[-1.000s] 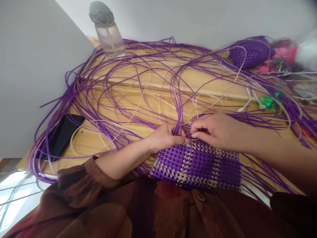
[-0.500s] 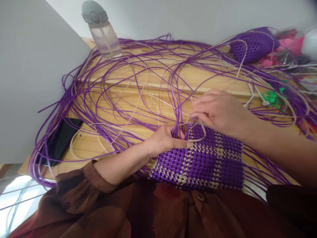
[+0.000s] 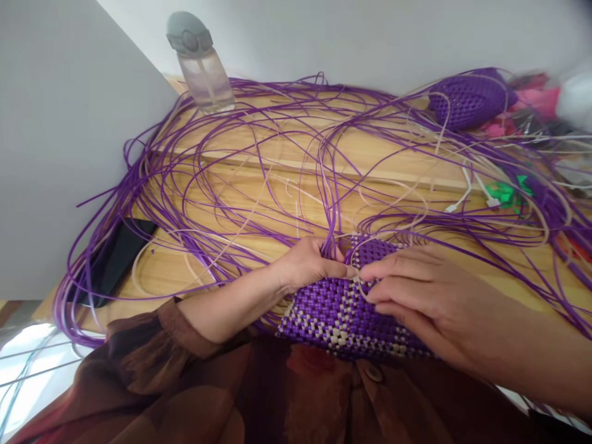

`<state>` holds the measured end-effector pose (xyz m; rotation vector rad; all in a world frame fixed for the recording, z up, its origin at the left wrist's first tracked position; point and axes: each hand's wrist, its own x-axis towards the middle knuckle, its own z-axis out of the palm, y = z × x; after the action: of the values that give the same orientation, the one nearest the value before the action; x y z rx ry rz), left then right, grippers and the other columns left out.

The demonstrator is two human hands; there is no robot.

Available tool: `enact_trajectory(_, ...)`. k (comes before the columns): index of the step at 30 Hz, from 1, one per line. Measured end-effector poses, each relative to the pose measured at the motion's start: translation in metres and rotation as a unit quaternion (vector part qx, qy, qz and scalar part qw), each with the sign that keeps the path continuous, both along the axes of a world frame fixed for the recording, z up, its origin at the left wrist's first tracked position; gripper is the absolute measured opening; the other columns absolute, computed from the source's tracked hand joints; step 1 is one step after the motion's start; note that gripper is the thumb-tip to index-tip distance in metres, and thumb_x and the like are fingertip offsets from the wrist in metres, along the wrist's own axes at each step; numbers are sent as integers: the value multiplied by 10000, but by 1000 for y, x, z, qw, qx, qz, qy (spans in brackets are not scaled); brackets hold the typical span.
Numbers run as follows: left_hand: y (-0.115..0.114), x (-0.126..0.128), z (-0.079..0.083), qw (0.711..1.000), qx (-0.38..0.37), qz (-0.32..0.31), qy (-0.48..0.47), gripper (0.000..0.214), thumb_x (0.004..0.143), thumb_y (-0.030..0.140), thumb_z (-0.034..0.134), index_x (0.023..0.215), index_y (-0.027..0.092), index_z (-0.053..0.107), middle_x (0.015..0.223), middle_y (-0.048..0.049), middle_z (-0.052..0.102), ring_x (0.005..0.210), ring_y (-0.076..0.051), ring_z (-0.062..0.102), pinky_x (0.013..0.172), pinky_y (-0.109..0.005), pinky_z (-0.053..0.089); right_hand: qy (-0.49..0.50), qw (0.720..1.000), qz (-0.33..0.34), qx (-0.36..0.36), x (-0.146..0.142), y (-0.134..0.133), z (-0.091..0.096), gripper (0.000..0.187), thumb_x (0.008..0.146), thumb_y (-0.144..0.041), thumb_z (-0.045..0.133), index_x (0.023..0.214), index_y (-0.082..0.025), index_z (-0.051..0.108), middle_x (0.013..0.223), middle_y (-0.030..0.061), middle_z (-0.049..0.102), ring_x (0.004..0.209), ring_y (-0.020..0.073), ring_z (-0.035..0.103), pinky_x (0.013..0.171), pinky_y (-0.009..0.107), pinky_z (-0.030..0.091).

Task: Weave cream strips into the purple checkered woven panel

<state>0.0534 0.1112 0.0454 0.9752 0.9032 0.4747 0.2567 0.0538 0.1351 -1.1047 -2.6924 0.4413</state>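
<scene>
Woven piece [image 3: 319,305]: under right fingers [image 3: 393,266] and left thumb [image 3: 335,269]
Flat object [image 3: 124,251]: on bench [image 3: 170,272], left of fingers, beneath strands [image 3: 134,177]
Bottle [image 3: 206,80]: behind fingers, leftward
Second weave [image 3: 472,98]: behind fingers, far right

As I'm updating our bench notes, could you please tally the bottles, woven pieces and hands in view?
Bottle: 1
Woven: 2 (checked piece, plain purple piece)
Hands: 2 (left hand, right hand)
Total: 5
</scene>
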Motion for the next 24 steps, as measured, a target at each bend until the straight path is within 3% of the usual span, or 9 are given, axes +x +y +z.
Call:
enact_trajectory(4, 2, -1, -2, 999, 4, 6, -35, 374, 471, 262, 895, 656, 106, 610, 586, 35, 559, 550, -68, 462, 561, -227, 341, 108, 974, -6, -200, -7, 4, -3, 130, 942, -235, 560, 943, -252, 690, 1142, -5, 719, 1165, 163, 626, 955, 255, 473)
enact_trajectory(6, 1, -1, -2, 999, 10, 6, -33, 368, 481, 258, 892, 664, 106, 610, 582, 39, 554, 543, -66, 457, 552, -225, 337, 156, 953, -60, -252, -9, 11, -13, 104, 918, -283, 611, 892, -236, 700, 1037, 6, 742, 1055, 170, 672, 921, 264, 496)
enact_trajectory(10, 0, -1, -2, 999, 29, -3, -24, 345, 522, 255, 883, 668, 115, 604, 603, 39, 561, 553, -63, 467, 558, -225, 345, 223, 885, -251, -323, -10, 22, -32, 182, 855, -372, 690, 835, -192, 686, 757, 17, 722, 666, 129, 659, 622, 231, 516)
enact_trajectory(14, -1, -2, -2, 999, 45, -1, -14, 352, 540, 266, 886, 680, 121, 598, 619, 37, 570, 562, -63, 469, 559, -226, 347, 255, 827, -315, -390, -11, 29, -37, 216, 838, -383, 693, 827, -174, 640, 619, -3, 669, 538, 98, 598, 528, 200, 489)
enact_trajectory(17, -1, -2, -4, 998, 55, -1, -8, 358, 551, 286, 886, 692, 123, 600, 621, 39, 566, 564, -62, 461, 559, -226, 346, 245, 828, -312, -396, -13, 31, -36, 176, 827, -329, 676, 776, -176, 606, 584, -13, 648, 507, 93, 576, 498, 196, 469)
enact_trajectory(24, -1, -2, -5, 997, 74, -7, -4, 342, 570, 283, 874, 674, 132, 585, 594, 58, 527, 544, -58, 430, 541, -222, 333, 156, 883, -281, -342, -20, 33, -30, 127, 825, -263, 625, 726, -188, 596, 597, -23, 640, 535, 112, 584, 509, 232, 430)
